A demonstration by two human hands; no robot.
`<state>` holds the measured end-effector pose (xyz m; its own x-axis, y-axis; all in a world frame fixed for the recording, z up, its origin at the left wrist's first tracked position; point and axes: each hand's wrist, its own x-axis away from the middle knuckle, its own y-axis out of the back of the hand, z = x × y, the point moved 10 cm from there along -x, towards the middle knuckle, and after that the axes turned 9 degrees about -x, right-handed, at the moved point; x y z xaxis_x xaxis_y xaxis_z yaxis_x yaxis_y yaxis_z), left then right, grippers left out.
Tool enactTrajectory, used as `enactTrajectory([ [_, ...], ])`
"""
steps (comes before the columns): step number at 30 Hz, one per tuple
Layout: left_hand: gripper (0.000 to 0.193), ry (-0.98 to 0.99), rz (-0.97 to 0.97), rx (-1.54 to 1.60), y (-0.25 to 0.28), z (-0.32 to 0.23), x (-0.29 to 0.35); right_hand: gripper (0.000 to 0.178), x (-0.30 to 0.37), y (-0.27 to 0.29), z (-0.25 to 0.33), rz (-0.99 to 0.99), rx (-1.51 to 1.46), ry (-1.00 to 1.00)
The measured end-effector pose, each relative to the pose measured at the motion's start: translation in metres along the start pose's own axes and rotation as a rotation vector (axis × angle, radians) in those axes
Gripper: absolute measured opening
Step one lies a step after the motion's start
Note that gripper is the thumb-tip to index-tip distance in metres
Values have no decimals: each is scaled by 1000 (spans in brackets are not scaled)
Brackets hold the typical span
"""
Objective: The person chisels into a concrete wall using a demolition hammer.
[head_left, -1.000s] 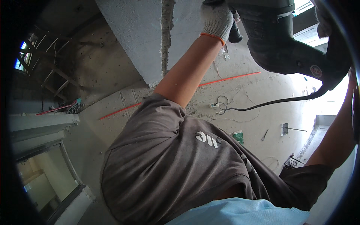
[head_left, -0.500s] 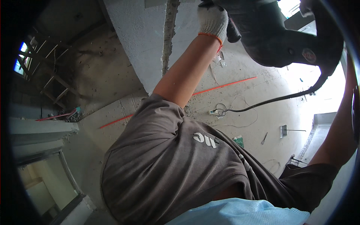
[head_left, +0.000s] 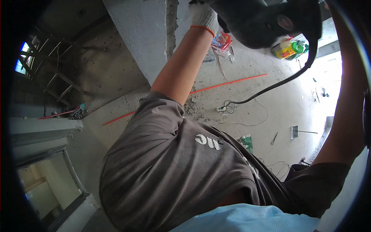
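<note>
**Left hand (head_left: 204, 16) at the side of the black power tool (head_left: 247, 29): finger closure cannot be told**

The left hand, in a white knitted glove, is at the tool's side; its fingers run off the upper edge, so the grip cannot be confirmed. The right hand is out of view. The tool is raised at the upper centre-right, partly cut off by the top edge. A concrete wall (head_left: 135, 34) with a vertical groove (head_left: 170, 34) bounds the space to the left of the glove. To the right, a gap opens over the floor (head_left: 278, 112) between the arms.

The left forearm (head_left: 181, 62) extends upward and inclines right. The right arm (head_left: 342, 127) is raised along the right margin.

The cable (head_left: 280, 82) crosses the gap from the tool's rear to a pale connector (head_left: 221, 109). On the floor lie a red strip (head_left: 235, 82), rubble (head_left: 192, 108), a green bag (head_left: 247, 144) and a dustpan (head_left: 294, 132). A yellow-and-green package (head_left: 288, 49) is visible past the tool.
</note>
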<state>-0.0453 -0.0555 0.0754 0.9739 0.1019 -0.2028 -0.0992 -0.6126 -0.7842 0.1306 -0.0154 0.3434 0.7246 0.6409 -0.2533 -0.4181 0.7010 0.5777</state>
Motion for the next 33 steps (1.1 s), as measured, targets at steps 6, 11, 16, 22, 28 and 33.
enactTrajectory([
  [6,44,49,184,173,-15,-32,25,43,-11,-30,-4,17,-28,46],
  [11,37,74,164,166,0,-2,40,44,14,-34,-3,-62,-15,62],
  [16,30,135,57,191,43,34,72,46,105,-60,-50,-264,-90,66],
  [22,29,167,32,42,125,91,79,37,223,-109,-127,-448,-249,-207],
  [28,35,291,155,103,196,112,91,35,245,-144,-181,-380,-100,-248],
  [33,32,372,327,141,171,59,104,30,253,-189,-213,-365,23,-190],
])
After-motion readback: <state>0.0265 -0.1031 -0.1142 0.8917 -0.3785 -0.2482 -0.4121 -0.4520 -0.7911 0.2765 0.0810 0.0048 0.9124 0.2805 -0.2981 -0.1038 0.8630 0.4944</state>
